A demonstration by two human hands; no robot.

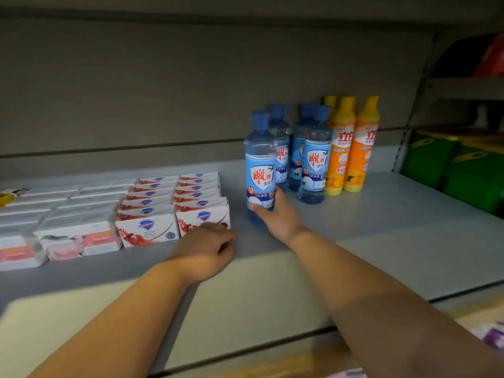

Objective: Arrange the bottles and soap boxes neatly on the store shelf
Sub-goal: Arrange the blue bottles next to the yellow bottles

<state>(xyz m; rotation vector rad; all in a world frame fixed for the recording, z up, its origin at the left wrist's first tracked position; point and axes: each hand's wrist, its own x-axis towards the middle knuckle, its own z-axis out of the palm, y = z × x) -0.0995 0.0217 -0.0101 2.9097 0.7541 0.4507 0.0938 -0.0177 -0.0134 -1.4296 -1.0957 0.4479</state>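
right hand (275,218) grips blue bottle (260,165), left hand (206,251) rests loosely curled on shelf (395,214).

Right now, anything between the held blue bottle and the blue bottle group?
Nothing visible. The right hand grips the blue bottle just left of the blue bottle group; only bare shelf lies between.
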